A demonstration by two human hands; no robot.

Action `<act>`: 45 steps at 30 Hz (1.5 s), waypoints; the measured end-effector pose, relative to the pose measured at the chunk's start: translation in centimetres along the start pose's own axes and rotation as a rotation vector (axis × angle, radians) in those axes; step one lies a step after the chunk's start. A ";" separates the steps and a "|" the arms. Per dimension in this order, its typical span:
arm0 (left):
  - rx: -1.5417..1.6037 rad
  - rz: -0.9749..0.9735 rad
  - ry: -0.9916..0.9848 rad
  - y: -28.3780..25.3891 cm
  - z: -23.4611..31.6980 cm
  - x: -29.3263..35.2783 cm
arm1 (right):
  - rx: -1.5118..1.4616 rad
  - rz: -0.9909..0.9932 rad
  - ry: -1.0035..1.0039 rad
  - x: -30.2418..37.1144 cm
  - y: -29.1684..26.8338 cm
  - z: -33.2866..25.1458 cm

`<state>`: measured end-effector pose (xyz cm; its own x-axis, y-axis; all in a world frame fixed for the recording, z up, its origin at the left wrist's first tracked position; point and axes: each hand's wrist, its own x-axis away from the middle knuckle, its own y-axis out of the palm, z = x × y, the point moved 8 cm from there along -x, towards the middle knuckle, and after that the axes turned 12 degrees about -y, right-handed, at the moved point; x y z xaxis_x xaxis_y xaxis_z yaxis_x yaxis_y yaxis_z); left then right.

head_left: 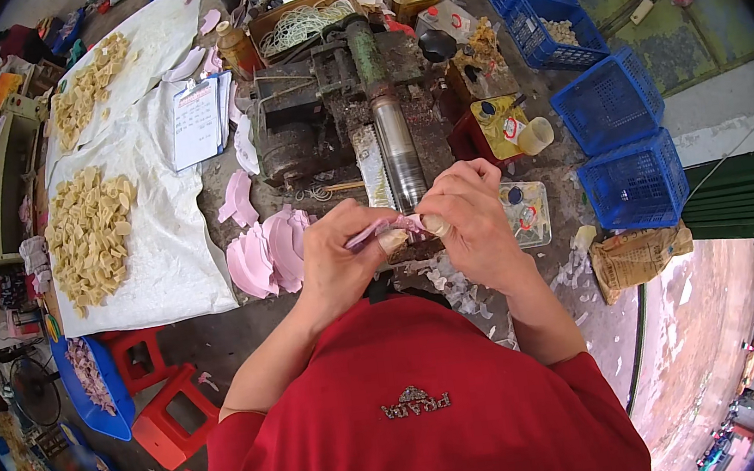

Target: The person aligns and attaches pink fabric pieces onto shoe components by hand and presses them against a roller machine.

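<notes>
Both my hands are closed on a thin pink curved cut piece [410, 222], just in front of the near end of a machine's shiny metal roller [396, 145]. My left hand [338, 257] pinches its left part; my right hand [476, 224] grips the right end. Pale coverings wrap both thumbs. Whether the piece touches the roller, I cannot tell. A pile of similar flat pink pieces [267, 253] lies beside my left hand, and a loose pink arc [237, 200] rests just beyond it.
The dark, greasy machine [293, 147] fills the middle of the bench. Left, a white sheet [178, 267] bears heaps of beige pieces [91, 235] and a clipboard [197, 123]. Plastic containers [526, 214] stand right, with blue crates [633, 180] beyond. Red stools [173, 417] stand at lower left.
</notes>
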<state>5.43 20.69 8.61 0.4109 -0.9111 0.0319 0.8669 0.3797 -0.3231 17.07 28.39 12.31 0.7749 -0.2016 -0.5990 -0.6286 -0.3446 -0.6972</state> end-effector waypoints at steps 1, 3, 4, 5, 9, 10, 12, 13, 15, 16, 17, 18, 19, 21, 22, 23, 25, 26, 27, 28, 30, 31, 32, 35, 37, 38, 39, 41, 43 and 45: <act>0.001 -0.001 0.000 0.1 0.1 0.0 | 0.001 0.000 0.001 0.0 -0.1 0.0; 0.007 0.032 -0.011 0.0 0.3 0.0 | -0.001 -0.025 0.007 0.0 0.0 0.2; 0.007 0.033 -0.011 0.1 0.4 -0.1 | -0.002 -0.026 0.006 0.0 0.0 0.2; 0.030 0.031 -0.015 0.1 0.4 -0.2 | 0.000 -0.028 0.011 0.1 0.0 0.3; 0.102 -0.006 0.009 0.4 0.3 -0.5 | 0.003 -0.042 0.034 0.2 0.1 0.7; 0.102 -0.007 0.009 0.4 0.0 -0.6 | 0.003 -0.042 0.035 0.1 0.0 0.7; 0.188 -0.027 0.045 0.4 -0.5 -0.5 | 0.005 -0.042 0.058 0.1 -0.1 1.1; 0.189 -0.026 0.045 0.4 -0.5 -0.4 | 0.005 -0.043 0.057 0.2 -0.3 1.4; 0.508 -0.047 -0.189 0.3 -2.4 -0.5 | 0.038 -0.032 0.159 0.9 -1.2 3.5; 0.509 -0.042 -0.190 0.2 -2.4 -0.5 | 0.035 -0.034 0.155 0.9 -1.6 4.0; 0.547 0.028 -0.228 -0.3 -2.9 -0.7 | 0.009 -0.044 0.228 1.2 -2.1 5.0; 0.584 0.100 -0.267 -0.9 -3.4 -0.8 | -0.018 -0.055 0.300 1.5 -2.5 6.1; 0.565 0.105 -0.328 -1.1 -4.1 -0.8 | -0.026 -0.111 0.335 1.6 -2.7 7.0; 0.481 0.060 -0.406 -1.0 -6.1 -1.0 | -0.115 -0.186 0.458 2.8 -2.2 10.0; 0.397 0.017 -0.481 -0.5 -7.4 -1.1 | -0.203 -0.261 0.580 3.9 -1.2 11.8; 0.382 0.002 -0.486 -0.1 -7.9 -1.2 | -0.245 -0.286 0.626 4.3 -0.5 12.9; 0.266 0.009 -0.420 0.6 -8.1 -1.7 | -0.292 -0.331 0.694 4.7 0.6 14.2; 0.149 0.020 -0.356 0.9 -7.9 -2.0 | -0.341 -0.378 0.759 5.1 1.4 14.6; 0.111 0.025 -0.355 1.2 -8.3 -2.3 | -0.346 -0.385 0.754 4.8 1.9 14.6; 0.111 0.033 -0.360 1.4 -8.4 -2.7 | -0.300 -0.453 0.655 4.0 2.8 14.1; -0.048 0.105 -0.257 1.7 -7.4 -3.4 | -0.262 -0.529 0.548 2.9 4.5 12.8; -0.050 0.116 -0.267 1.8 -7.4 -3.5 | -0.155 -0.534 0.460 2.1 4.9 11.9; -0.077 0.149 -0.282 1.6 -7.3 -3.7 | -0.052 -0.538 0.363 1.3 5.2 11.0; -0.059 0.259 -0.331 1.0 -8.8 -3.6 | 0.069 -0.203 0.305 0.9 2.7 11.7; -0.030 0.251 -0.379 0.0 -8.4 -3.3 | 0.017 0.002 0.385 2.0 0.8 12.8; 0.000 0.253 -0.407 -0.8 -8.5 -2.9 | -0.052 0.043 0.448 3.0 0.5 13.2; -0.006 0.278 -0.424 -2.0 -9.2 -2.4 | -0.068 0.017 0.537 4.1 0.3 13.7; 0.102 0.405 -0.475 -5.6 -11.2 -0.7 | -0.094 -0.018 0.619 5.5 0.6 14.1; -0.041 0.609 -0.303 -10.7 -11.5 0.9 | -0.147 0.152 0.711 6.8 0.1 14.6; -0.257 0.811 -0.252 -15.2 -12.6 3.5 | -0.183 0.171 0.740 6.7 0.6 14.4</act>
<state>-9.81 9.71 1.73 0.9475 -0.3030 -0.1017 0.2039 0.8181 -0.5377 20.97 40.09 2.22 0.5512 -0.8024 -0.2288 -0.7722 -0.3867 -0.5041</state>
